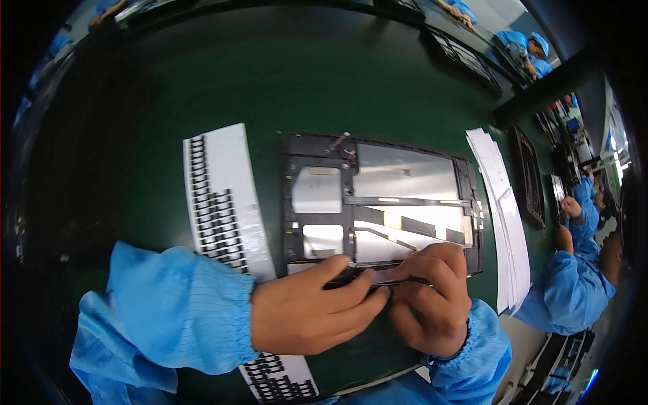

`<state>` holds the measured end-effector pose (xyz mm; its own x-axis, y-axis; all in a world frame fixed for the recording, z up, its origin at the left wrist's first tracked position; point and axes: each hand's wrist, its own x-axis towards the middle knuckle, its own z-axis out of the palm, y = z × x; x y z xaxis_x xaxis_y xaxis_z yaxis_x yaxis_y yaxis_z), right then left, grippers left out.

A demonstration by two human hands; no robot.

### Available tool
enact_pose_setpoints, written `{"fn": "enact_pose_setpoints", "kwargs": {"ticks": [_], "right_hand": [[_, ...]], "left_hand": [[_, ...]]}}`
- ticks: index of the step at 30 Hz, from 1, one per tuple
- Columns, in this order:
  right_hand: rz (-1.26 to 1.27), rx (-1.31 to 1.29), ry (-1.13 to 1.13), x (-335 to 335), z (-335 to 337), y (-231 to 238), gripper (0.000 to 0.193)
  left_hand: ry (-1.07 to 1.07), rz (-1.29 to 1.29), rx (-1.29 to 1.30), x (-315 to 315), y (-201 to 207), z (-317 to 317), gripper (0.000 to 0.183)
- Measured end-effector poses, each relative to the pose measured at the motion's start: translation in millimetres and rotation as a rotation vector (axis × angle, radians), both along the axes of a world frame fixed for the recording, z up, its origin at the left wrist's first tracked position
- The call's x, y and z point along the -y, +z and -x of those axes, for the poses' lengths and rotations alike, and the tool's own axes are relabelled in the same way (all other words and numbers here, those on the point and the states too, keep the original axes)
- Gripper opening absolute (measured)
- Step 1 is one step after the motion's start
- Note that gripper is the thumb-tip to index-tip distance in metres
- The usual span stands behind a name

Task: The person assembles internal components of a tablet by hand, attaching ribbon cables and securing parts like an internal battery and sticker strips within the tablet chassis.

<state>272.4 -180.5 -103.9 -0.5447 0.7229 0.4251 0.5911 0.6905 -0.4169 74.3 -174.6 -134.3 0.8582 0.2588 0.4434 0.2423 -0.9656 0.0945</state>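
Observation:
A flat electronic device frame (319,162), black with silver metal plates and dark flat cables, lies in front of me. At its near edge, my left hand (317,307) has its fingers stretched out and apart, the thumb touching the black border. Curled close beside it, my right hand (432,290) pinches at the same edge. Whatever its fingertips hold is hidden. A thin greyish strip (385,275) shows between the two hands; whether it belongs to the frame I cannot tell. Partly under my left forearm is a white sheet (236,158) bearing rows of small black pieces.
White paper sheets (503,209) lie right of the device on the dark green table (202,88). Beyond them stands a black tray-like frame (528,175). A co-worker's blue sleeve (567,290) is close on the right. More black frames (466,61) lie at the far right.

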Motion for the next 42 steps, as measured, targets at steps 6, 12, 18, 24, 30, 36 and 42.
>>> {"fn": "enact_pose_setpoints", "kwargs": {"ticks": [6,12,18,24,30,36,42], "right_hand": [[0.018,0.177,-0.004,0,9,16,0.016],[0.122,-0.003,-0.021,-22,49,31,0.006],[0.014,0.19,-0.014,-70,139,-17,0.01],[0.029,0.208,-0.006,-77,152,-26,0.016],[0.119,-0.147,-0.018,-75,111,15,0.014],[0.362,-0.262,-0.317,-20,-45,53,0.006],[0.436,-0.528,-0.55,21,-137,17,0.005]], "left_hand": [[0.015,0.064,0.142,5,-2,7,0.025],[0.627,0.214,0.189,2,10,90,0.045],[0.755,0.162,0.057,-3,-11,104,0.058],[0.735,0.133,0.01,-3,-8,104,0.058],[0.758,0.15,0.009,-9,-9,99,0.058],[0.792,0.141,0.012,1,-4,96,0.054],[0.285,0.326,0.04,-3,58,-1,0.049]]}}
